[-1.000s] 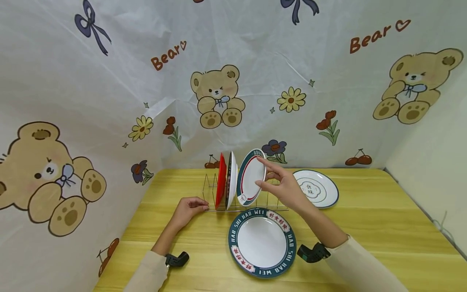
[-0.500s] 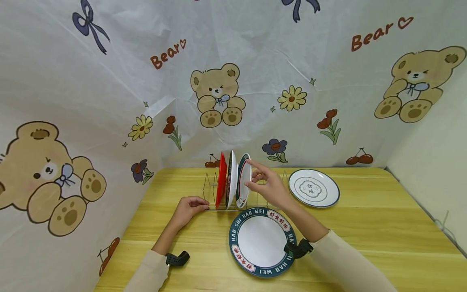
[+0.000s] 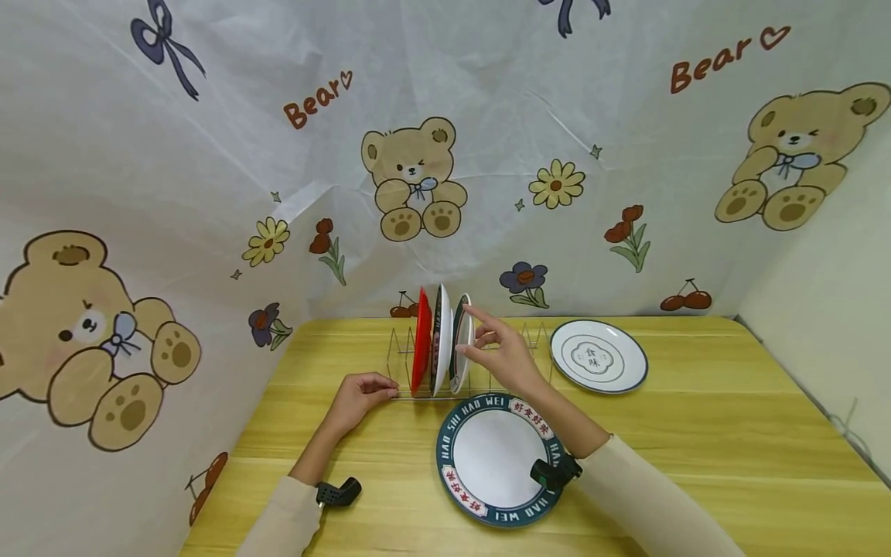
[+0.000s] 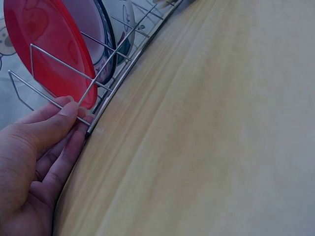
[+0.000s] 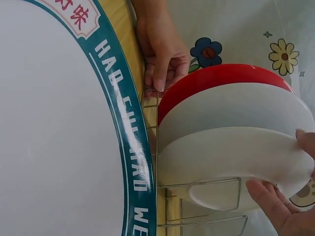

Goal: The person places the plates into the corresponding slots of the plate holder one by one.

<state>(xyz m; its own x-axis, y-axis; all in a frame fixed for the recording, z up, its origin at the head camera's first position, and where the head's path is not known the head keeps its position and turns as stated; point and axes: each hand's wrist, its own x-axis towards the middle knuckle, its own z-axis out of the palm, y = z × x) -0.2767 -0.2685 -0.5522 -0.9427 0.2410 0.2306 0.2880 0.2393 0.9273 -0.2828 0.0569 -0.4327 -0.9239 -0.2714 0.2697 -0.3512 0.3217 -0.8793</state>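
In the head view, my left hand (image 3: 358, 398) pinches the left front corner of a wire dish rack (image 4: 61, 62), thumb and fingertips around the wire in the left wrist view. Upright in the rack stand a red plate (image 3: 421, 344) and, to its right, a white plate (image 5: 236, 108) with a dark patterned face. My right hand (image 3: 504, 360) holds a smaller green-rimmed white plate (image 5: 221, 152) by its edge, index finger high on the rim and thumb lower down. This plate stands nearly upright in the rack, just right of the other two.
A large green-rimmed plate (image 3: 497, 456) lies flat in front of the rack, under my right forearm. Flat on the table (image 3: 710, 418) to the rack's right lies a blue-rimmed white plate (image 3: 599, 356). A bear-print cloth (image 3: 480, 100) hangs behind.
My right hand has moved left with the small plate, bringing it from a tilt to nearly upright beside the white plate. My left hand has stayed on the rack's corner.
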